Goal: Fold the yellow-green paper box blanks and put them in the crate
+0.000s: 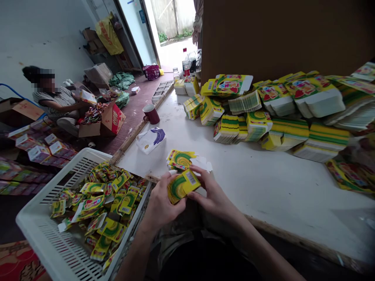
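Observation:
A small yellow-and-green carton (184, 186) with a barcode on its end flap is held up between both hands, above the near table edge. My left hand (163, 199) wraps round its left side. My right hand (211, 192) grips the flap end with thumb and fingers. Just beyond them a small pile of flat cartons (181, 159) lies on the white table (249, 175), some with white flaps showing. To the left, a white plastic basket (38, 222) holds many similar yellow cartons (111, 230), lying jumbled.
Stacks of flat cartons (281, 97) line the table's back and right. A maroon mug (151, 114) and a white-purple tissue pack (151, 139) stand at the left edge. Another person (58, 97) sits on the left beside an open box (109, 121) and stacked small boxes (41, 146).

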A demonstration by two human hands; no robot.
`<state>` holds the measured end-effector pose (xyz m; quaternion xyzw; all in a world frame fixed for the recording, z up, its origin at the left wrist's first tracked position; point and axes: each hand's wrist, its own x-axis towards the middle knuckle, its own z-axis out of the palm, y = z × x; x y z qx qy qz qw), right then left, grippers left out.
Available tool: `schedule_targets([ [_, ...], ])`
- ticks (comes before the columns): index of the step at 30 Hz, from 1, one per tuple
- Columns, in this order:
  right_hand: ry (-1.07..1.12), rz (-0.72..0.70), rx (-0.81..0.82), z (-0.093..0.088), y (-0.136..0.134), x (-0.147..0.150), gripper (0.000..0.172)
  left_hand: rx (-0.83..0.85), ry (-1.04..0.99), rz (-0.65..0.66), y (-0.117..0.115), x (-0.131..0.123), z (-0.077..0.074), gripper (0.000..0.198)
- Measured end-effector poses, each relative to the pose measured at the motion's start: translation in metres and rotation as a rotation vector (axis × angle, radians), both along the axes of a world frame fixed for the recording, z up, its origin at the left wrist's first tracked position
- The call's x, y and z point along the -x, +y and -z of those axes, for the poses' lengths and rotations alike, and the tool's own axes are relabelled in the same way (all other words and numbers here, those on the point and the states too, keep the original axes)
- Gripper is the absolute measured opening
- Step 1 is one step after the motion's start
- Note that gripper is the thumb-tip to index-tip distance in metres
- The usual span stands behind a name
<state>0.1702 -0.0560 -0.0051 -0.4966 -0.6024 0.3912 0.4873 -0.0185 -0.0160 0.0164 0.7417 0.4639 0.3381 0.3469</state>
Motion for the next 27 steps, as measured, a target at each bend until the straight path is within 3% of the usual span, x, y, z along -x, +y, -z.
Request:
schedule_targets([
  [2, -0.078, 0.121, 0.034, 0.004, 0.007, 0.001, 0.055, -0.003, -0.346, -0.228, 0.009, 0.010, -0.004, 0.060],
  [4, -0.266, 0.239, 0.054, 0.006, 0.017, -0.002, 0.035, -0.063, -0.779, -0.476, 0.019, 0.024, -0.009, 0.046],
  [6, -0.421, 0.319, 0.063, 0.006, 0.029, -0.006, 0.021, 0.001, -1.105, -0.555, 0.028, 0.037, -0.013, 0.042],
  [8, -0.505, 0.353, 0.073, 0.007, 0.040, -0.004, 0.019, 0.165, -1.232, -0.616, 0.032, 0.041, -0.012, 0.050],
  [11, -0.632, 0.383, 0.094, 0.009, 0.051, 0.004, 0.014, 0.395, -1.213, -0.670, 0.032, 0.028, -0.006, 0.046],
  [17, -0.752, 0.376, 0.104, 0.012, 0.054, 0.011, 0.007, 0.721, -1.125, -0.651, 0.025, -0.010, 0.012, 0.017],
  [20, -0.773, 0.351, 0.086, 0.011, 0.052, 0.011, 0.019, 0.790, -1.101, -0.608, 0.020, -0.016, 0.019, 0.011],
  [27, -0.736, 0.381, 0.069, 0.007, 0.054, 0.015, 0.017, 0.867, -1.057, -0.483, 0.009, -0.024, 0.025, 0.009],
])
